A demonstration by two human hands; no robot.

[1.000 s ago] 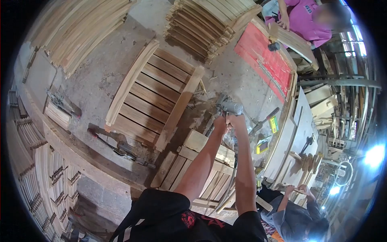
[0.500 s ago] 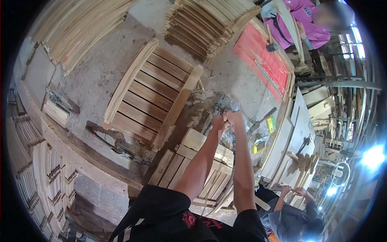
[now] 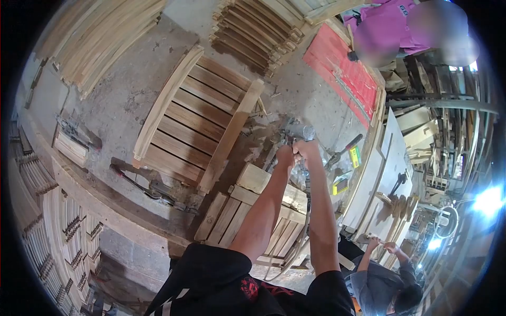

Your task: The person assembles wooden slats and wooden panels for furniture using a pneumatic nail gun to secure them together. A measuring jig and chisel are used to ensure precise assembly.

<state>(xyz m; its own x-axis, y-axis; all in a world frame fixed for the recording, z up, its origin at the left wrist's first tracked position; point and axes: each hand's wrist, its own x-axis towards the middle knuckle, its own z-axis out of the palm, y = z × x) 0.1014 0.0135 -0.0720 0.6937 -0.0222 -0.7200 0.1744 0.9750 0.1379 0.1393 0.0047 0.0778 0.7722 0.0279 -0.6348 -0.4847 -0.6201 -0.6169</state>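
Observation:
Both my hands are close together near the middle of the view, above the grey work surface. My right hand (image 3: 305, 148) is wrapped round a grey metal tool (image 3: 299, 130), perhaps an air tool, with its cylindrical end beside the knuckles. Just left of it, my left hand (image 3: 285, 156) is closed, and what it holds is hidden. A slatted wooden panel (image 3: 197, 113) with a curved rail lies to the left of my hands. Below them stands a second slatted wooden piece (image 3: 269, 197), partly behind my forearms.
Stacked curved slats (image 3: 253, 37) lie at the top. A red sheet (image 3: 342, 73) and yellow boxes (image 3: 354, 157) are on the right. A clamp-like tool (image 3: 142, 184) lies lower left. A person in pink (image 3: 387, 29) and a person in grey (image 3: 385, 279) are nearby.
The metal tool beside my right hand has tilted and shows more of its body. A hose shows more clearly below my hands. The person in pink has moved, and the curved piece they held no longer shows.

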